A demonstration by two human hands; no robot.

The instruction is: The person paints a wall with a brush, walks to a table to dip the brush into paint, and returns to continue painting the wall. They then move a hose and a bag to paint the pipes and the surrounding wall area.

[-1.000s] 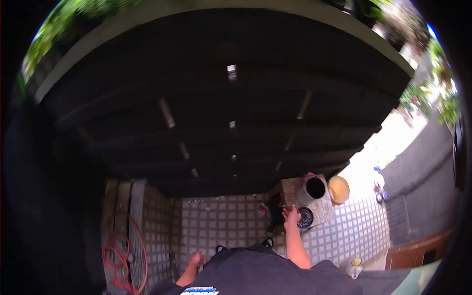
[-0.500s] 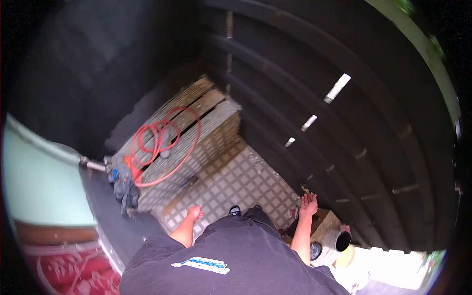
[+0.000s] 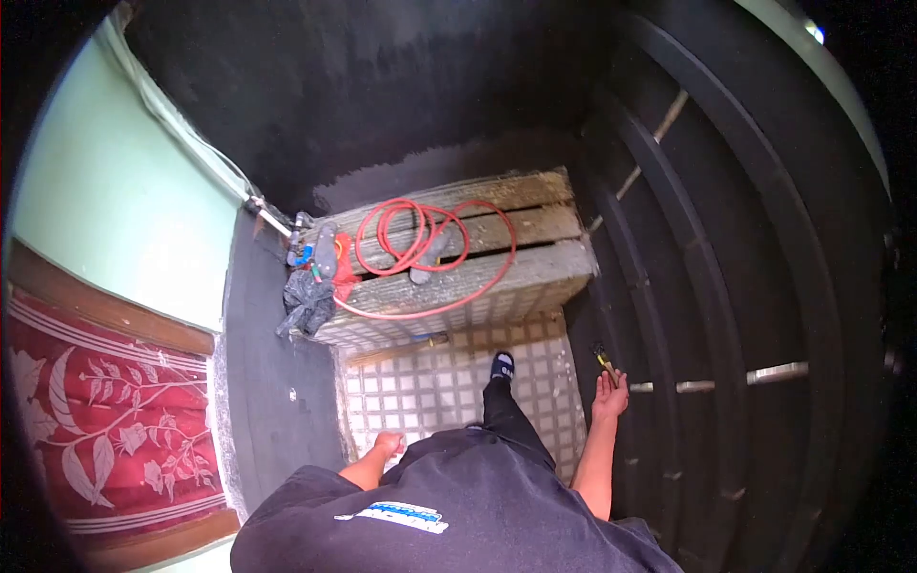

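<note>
My right hand (image 3: 609, 393) is out to the right, fingers closed around the handle of a small paintbrush (image 3: 604, 361). The brush has a yellow band and a dark tip that points forward, close to the dark slatted wall in this view. Low at my left side hangs my left hand (image 3: 390, 443), its fingers curled in and nothing showing in them. One foot in a dark slide sandal (image 3: 502, 366) is stepped forward on the tiled floor (image 3: 435, 387).
Ahead stands a wooden slatted bench (image 3: 535, 263) with a coiled red hose (image 3: 411, 258) on top. A black plastic bag (image 3: 308, 298) hangs at its left end. Black-coated walls rise behind and right, the right one with protruding ribs (image 3: 731, 334). A red patterned curtain (image 3: 115, 420) is at left.
My view has swung left, bringing the bench to the middle and the curtain further in. The containers at lower right have left view. One foot has stepped forward; the brush stays in my right hand.
</note>
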